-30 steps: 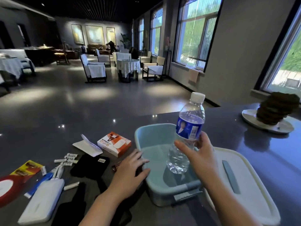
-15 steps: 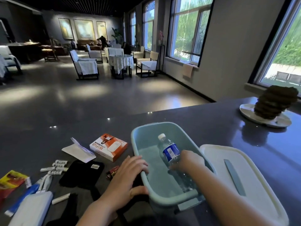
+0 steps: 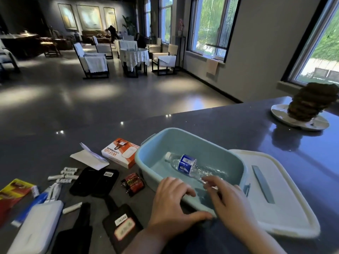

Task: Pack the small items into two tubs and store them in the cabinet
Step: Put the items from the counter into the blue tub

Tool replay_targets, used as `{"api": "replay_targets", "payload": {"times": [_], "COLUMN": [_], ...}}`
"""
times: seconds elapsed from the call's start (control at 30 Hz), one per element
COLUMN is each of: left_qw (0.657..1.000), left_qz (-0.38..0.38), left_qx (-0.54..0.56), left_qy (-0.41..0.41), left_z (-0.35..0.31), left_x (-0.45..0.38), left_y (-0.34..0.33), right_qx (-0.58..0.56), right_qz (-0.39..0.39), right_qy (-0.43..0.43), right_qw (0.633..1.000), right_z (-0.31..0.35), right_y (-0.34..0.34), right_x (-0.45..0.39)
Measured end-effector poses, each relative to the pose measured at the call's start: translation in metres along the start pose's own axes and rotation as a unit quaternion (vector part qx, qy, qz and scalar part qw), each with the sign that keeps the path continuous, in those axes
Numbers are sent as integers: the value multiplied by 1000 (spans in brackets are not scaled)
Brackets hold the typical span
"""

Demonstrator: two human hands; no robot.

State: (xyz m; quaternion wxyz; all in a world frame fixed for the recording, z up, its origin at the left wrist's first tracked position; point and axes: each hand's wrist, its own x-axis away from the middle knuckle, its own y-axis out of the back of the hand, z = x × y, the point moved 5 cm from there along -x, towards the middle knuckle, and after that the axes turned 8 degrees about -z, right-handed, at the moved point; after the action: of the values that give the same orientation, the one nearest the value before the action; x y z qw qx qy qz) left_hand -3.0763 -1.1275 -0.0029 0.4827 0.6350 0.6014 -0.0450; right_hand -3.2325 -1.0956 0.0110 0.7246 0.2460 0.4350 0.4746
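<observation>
We see open room in the tub [image 3: 236,167] beyond the lying bottle [image 3: 185,163]; batteries [image 3: 133,183] and pouches [image 3: 95,180] crowd its left.

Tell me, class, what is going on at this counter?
A person is packing small items into a blue tub. A water bottle lies on its side inside. The left hand holds the tub's near rim; the right hand is by the bottle's base. The white lid lies alongside, and an orange box is unpacked.

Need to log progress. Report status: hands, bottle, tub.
Left hand grips tub rim. Right hand open over bottle, lying in tub. Nothing in the way.
</observation>
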Motion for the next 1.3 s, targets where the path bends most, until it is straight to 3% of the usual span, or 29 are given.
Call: {"api": "replay_targets", "payload": {"times": [0.1, 0.2, 0.3, 0.47, 0.57, 0.7, 0.8, 0.9, 0.97, 1.03, 1.1, 1.13, 1.23, 1.3], "left_qw": [998, 997, 994, 994, 990, 996, 998, 984, 951, 912, 886, 877, 848, 835], "left_qz": [44, 28, 27, -10, -40, -8, 5, -87, -142, -138, -115, -102, -58, -54], "left_qx": [-26, -64, -103, -105, -128, -88, -56, -94, -150, -218, -254, -265, -296, -290], "left_qy": [-48, -12, -1, 15, 35, 24, 10, 123, 230, 319, 370, 387, 436, 464], "left_z": [6, 41, 63, 38, 18, 12, 17, 46, 72, 91, 99, 100, 98, 98], "left_x": [4, -2, -7, 5, 12, 14, 30, 63, 89, 110, 128, 136, 158, 170], "left_y": [9, 34, 50, 35, 25, 30, 48, 83, 111, 136, 153, 159, 165, 165], "right_qx": [-55, -67, -67, 34, 81, 91, 76, 17, -61, -126, -149, -145, -69, -2], "right_qz": [55, 51, 52, -24, -24, -50, -24, -53, -97, -116, -67, -1, 198, 241], "right_qy": [52, 92, 72, 46, 94, 138, 143, 113, 96, 130, 200, 214, 146, 113], "right_qw": [996, 992, 994, 998, 992, 985, 987, 992, 989, 977, 966, 966, 967, 964], "right_z": [-12, -28, -48, -46, -13, -16, -23, -9, 18, 62, 106, 122, 140, 138], "right_y": [10, 22, 29, 35, 12, 3, 5, 5, 0, -17, -50, -71, -135, -158], "right_x": [-7, -13, -20, -21, 8, 16, 6, 12, 25, 42, 59, 64, 71, 72]}}
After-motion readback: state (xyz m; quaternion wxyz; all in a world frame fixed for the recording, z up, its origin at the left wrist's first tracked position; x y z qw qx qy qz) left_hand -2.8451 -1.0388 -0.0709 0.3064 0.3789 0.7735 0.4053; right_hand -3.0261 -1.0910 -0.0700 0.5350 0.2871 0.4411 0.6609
